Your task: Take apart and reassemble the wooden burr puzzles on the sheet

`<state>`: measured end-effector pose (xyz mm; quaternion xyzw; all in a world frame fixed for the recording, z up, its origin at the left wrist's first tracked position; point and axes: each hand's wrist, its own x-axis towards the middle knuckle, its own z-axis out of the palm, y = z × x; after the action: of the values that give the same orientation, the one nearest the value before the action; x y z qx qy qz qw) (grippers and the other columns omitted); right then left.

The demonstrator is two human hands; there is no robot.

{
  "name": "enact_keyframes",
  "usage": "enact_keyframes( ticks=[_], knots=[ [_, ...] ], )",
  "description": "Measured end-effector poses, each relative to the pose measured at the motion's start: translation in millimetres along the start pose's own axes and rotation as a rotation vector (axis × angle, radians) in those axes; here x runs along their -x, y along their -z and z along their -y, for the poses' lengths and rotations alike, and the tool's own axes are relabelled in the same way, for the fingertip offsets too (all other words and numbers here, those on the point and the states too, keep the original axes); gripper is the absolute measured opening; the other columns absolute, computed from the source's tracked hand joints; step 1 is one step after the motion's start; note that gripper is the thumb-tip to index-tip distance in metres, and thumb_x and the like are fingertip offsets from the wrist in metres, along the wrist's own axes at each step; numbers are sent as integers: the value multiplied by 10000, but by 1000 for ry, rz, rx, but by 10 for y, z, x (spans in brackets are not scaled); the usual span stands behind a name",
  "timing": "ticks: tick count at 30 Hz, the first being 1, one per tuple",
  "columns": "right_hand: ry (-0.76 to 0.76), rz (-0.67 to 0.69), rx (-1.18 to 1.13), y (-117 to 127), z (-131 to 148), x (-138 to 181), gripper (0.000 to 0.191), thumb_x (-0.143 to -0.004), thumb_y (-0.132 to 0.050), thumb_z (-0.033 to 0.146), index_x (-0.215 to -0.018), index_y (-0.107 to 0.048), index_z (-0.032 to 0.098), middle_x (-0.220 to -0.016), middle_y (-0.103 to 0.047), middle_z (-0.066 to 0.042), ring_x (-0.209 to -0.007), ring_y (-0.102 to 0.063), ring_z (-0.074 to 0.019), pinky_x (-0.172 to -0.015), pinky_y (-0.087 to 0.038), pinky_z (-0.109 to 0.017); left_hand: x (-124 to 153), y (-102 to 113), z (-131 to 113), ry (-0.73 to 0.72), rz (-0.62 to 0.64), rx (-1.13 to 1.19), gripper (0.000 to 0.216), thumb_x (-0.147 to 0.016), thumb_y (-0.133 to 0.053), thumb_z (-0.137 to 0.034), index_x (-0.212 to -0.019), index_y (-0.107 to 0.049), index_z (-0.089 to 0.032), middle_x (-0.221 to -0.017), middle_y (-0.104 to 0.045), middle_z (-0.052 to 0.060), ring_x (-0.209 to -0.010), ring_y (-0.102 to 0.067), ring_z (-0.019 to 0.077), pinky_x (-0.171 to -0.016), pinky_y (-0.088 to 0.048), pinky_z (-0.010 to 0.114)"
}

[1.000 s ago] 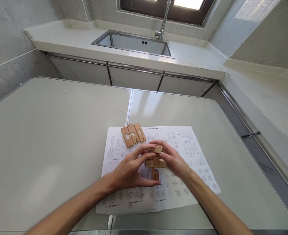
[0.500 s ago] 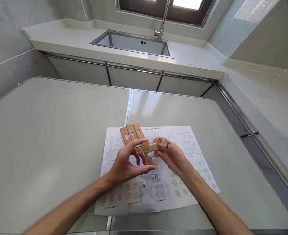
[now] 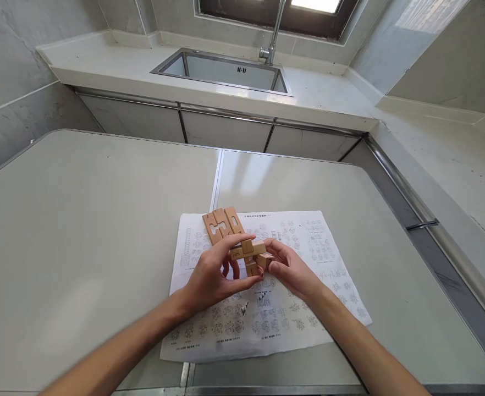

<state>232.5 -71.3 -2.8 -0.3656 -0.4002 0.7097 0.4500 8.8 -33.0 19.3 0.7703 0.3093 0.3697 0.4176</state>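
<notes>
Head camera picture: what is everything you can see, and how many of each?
joined wooden pieces: one cluster, tan, held above the sheet in the left hand
single wooden piece: one, tan, in the right hand, against the cluster
flat wooden pieces: three, tan, side by side on the sheet's far edge
printed sheet: one, white, on the table
table: one, pale grey
sink: one, steel, in the counter beyond
tap: one, steel, behind the sink
left hand: one
right hand: one
</notes>
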Motion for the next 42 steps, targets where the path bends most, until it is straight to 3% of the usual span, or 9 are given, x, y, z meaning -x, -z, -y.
enact_keyframes(
  ticks=[7, 17, 21, 24, 27, 30, 36, 39, 42],
  knots=[
    [-11, 11, 26, -14, 0, 9, 498, -815, -919, 482, -1171, -662, 249, -1059, -751, -64, -973, -737, -232, -828, -598, -347, -10, 20, 29, -151, 63, -150, 630, -895, -812, -283, -1459, -532, -258, -1322, -742, 100, -843, -769, 154, -663, -639, 245],
    [-77, 84, 66, -118, 69, 41, 527, -811, -934, 390, -1222, -646, 231, -1042, -774, -64, -895, -769, -213, -776, -601, -316, 13, -25, 49, -237, 104, -198, 676, -916, -826, -363, -1500, -500, -268, -1365, -734, 107, -1113, -776, 243, -865, -666, 331],
    [-14, 30, 91, -152, 72, 49, 623, -807, -926, 479, -1304, -613, 269, -1125, -736, -72, -804, -731, -181, -685, -583, -290, -5, -18, 47, -227, 68, -183, 670, -907, -834, -396, -1488, -522, -279, -1374, -702, 115, -1158, -746, 257, -906, -659, 359],
    [65, -29, 185, -185, 78, 67, 572, -892, -795, 629, -1306, -607, 283, -1078, -731, -72, -765, -701, -181, -650, -572, -294, -19, -4, 48, -158, 66, -142, 688, -869, -869, -408, -1466, -553, -278, -1300, -705, 101, -1084, -739, 235, -854, -650, 333],
    [139, -120, 389, -189, 63, 84, 430, -1006, -633, 644, -1231, -653, 278, -908, -717, -43, -697, -650, -180, -623, -534, -298, -27, 8, 40, -82, 68, -67, 686, -838, -896, -424, -1424, -579, -260, -1184, -721, 80, -898, -713, 181, -687, -609, 266],
    [231, -202, 608, -153, 35, 89, 338, -1032, -626, 583, -1138, -714, 274, -826, -695, -35, -679, -607, -190, -650, -495, -320, -30, 10, 15, -27, 88, 21, 682, -805, -921, -441, -1374, -608, -233, -1142, -720, 77, -759, -671, 136, -595, -556, 237],
    [363, -193, 830, -107, 40, 91, 421, -1057, -554, 593, -858, -698, 251, -778, -628, -43, -684, -538, -205, -651, -407, -336, -20, -10, 3, 5, 122, 105, 679, -803, -919, -430, -1365, -602, -222, -1122, -714, 66, -720, -667, 123, -621, -576, 249],
    [324, -171, 834, -130, 38, 86, 541, -1084, -459, 615, -718, -565, 231, -660, -533, -1, -593, -467, -166, -593, -351, -310, -12, -16, 32, -55, 124, 59, 655, -843, -892, -363, -1406, -577, -256, -1155, -696, 57, -716, -653, 112, -647, -589, 257],
    [257, -141, 769, -148, 23, 78, 584, -1086, -419, 633, -671, -468, 225, -600, -494, 20, -544, -433, -140, -552, -320, -292, -4, -14, 53, -145, 110, -25, 613, -895, -840, -295, -1440, -559, -299, -1238, -695, 69, -899, -711, 167, -772, -625, 298]
  ],
)
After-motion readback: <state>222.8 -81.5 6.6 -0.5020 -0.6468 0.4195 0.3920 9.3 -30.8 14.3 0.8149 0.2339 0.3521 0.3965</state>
